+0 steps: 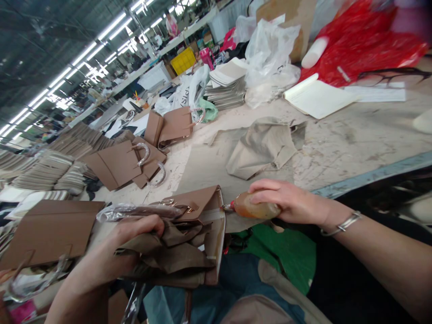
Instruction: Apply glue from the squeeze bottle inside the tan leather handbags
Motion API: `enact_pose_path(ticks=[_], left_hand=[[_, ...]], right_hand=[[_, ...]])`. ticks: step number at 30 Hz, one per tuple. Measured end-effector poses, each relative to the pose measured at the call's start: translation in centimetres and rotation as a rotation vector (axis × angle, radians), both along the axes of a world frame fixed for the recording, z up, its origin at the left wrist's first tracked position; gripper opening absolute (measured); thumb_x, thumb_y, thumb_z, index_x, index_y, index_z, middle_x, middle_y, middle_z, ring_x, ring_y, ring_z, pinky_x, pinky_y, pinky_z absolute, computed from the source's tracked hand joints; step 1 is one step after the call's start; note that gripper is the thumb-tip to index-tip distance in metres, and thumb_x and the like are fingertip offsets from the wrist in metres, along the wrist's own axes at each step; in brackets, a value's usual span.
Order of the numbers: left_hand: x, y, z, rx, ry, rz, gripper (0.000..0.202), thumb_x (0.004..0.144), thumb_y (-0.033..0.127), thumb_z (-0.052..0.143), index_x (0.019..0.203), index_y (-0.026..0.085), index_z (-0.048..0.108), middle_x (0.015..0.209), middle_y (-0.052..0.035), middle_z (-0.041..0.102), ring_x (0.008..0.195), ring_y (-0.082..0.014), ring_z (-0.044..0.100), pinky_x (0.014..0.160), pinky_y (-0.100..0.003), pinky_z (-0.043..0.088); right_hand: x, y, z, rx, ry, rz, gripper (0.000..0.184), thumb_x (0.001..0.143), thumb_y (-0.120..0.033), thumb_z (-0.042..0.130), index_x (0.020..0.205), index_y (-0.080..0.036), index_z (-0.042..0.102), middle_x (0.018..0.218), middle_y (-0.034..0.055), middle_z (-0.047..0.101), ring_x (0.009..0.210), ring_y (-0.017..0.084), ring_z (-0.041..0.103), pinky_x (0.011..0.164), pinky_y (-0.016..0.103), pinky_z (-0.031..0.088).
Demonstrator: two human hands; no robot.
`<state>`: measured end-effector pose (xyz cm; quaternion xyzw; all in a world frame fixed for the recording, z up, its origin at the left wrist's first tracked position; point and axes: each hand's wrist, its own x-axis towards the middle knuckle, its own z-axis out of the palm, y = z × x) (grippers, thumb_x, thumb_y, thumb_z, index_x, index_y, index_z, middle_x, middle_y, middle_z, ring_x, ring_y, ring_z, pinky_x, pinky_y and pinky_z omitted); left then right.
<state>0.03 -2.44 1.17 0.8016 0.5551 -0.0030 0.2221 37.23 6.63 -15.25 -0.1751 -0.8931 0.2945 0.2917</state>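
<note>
My left hand (133, 236) is closed on a brown leather bag piece (189, 238) with loose flaps, held over my lap at the table's near edge. A plastic-wrapped handle (135, 210) lies across its top. My right hand (286, 200) is wrapped round a small amber glue bottle (253, 209), lying sideways. The bottle's nozzle touches the pale edge of the bag piece (221, 211). A silver bracelet (340, 225) sits on my right wrist.
Several finished brown bags (118, 164) with wrapped handles lie on the worn table (354, 139). A beige cloth (263, 144) rests in the middle. Stacks of flat pieces (226, 85), plastic bags, a red sheet (357, 45), glasses and a white pad lie farther back.
</note>
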Motion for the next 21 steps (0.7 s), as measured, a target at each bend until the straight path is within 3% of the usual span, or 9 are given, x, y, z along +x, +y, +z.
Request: enact_pose_path(ticks=[5, 8, 11, 13, 16, 18, 21], left_hand=[[-0.1, 0.0, 0.2, -0.031, -0.015, -0.014, 0.012, 0.08, 0.013, 0.046, 0.076, 0.022, 0.053, 0.07, 0.0066, 0.057, 0.063, -0.0099, 0.053, 0.06, -0.018, 0.04], [-0.1, 0.1, 0.2, -0.025, -0.042, -0.027, 0.009, 0.08, 0.015, 0.05, 0.075, 0.022, 0.054, 0.069, 0.0054, 0.058, 0.061, -0.0107, 0.052, 0.058, -0.019, 0.04], [-0.1, 0.4, 0.2, 0.011, -0.085, -0.011, 0.009, 0.078, 0.015, 0.051, 0.072, 0.021, 0.055, 0.066, 0.004, 0.058, 0.059, -0.0115, 0.051, 0.057, -0.02, 0.04], [-0.2, 0.7, 0.2, 0.052, -0.132, 0.039, 0.01, 0.076, 0.014, 0.052, 0.069, 0.021, 0.055, 0.063, 0.0036, 0.057, 0.058, -0.0117, 0.05, 0.055, -0.02, 0.039], [-0.6, 1.5, 0.1, 0.124, -0.273, 0.183, 0.009, 0.071, 0.015, 0.059, 0.064, 0.02, 0.055, 0.061, 0.0027, 0.056, 0.056, -0.012, 0.048, 0.051, -0.02, 0.038], [-0.9, 2.2, 0.1, 0.16, -0.418, 0.298, 0.01, 0.065, 0.014, 0.065, 0.062, 0.019, 0.057, 0.061, 0.0022, 0.057, 0.056, -0.0119, 0.048, 0.049, -0.02, 0.038], [-1.3, 3.5, 0.3, 0.207, -0.686, 0.519, 0.016, 0.059, 0.011, 0.071, 0.064, 0.019, 0.058, 0.063, 0.0022, 0.059, 0.057, -0.0117, 0.052, 0.05, -0.019, 0.042]], right_hand=[[-0.6, -0.1, -0.4, 0.004, -0.002, -0.022, 0.059, 0.069, 0.003, 0.053, 0.121, -0.024, 0.061, 0.126, 0.0067, 0.056, 0.111, 0.02, 0.059, 0.091, 0.029, 0.049], [-0.6, 0.2, -0.9, 0.04, 0.078, -0.148, 0.059, 0.071, 0.002, 0.053, 0.123, -0.025, 0.059, 0.129, 0.0079, 0.056, 0.117, 0.023, 0.057, 0.095, 0.033, 0.049], [-0.7, 0.4, -1.2, -0.015, 0.211, -0.302, 0.041, 0.076, -0.011, 0.065, 0.114, -0.024, 0.061, 0.118, 0.0078, 0.062, 0.112, 0.026, 0.059, 0.093, 0.037, 0.05], [-0.7, 0.6, -1.2, -0.2, 0.311, -0.426, 0.039, 0.073, -0.024, 0.077, 0.109, -0.023, 0.062, 0.105, 0.0055, 0.065, 0.098, 0.025, 0.063, 0.085, 0.036, 0.052], [-0.4, 1.2, -0.7, -0.662, 0.583, -0.572, 0.044, 0.069, -0.033, 0.084, 0.106, -0.024, 0.062, 0.094, 0.0009, 0.066, 0.083, 0.019, 0.064, 0.073, 0.03, 0.054], [0.3, 2.4, -0.1, -0.915, 0.872, -0.597, 0.041, 0.075, -0.033, 0.08, 0.111, -0.023, 0.063, 0.105, 0.003, 0.068, 0.091, 0.018, 0.065, 0.073, 0.028, 0.054], [2.0, 4.7, 0.7, -1.078, 1.286, -0.723, 0.023, 0.09, -0.026, 0.062, 0.113, -0.022, 0.065, 0.127, 0.0065, 0.063, 0.103, 0.017, 0.064, 0.071, 0.025, 0.052]])
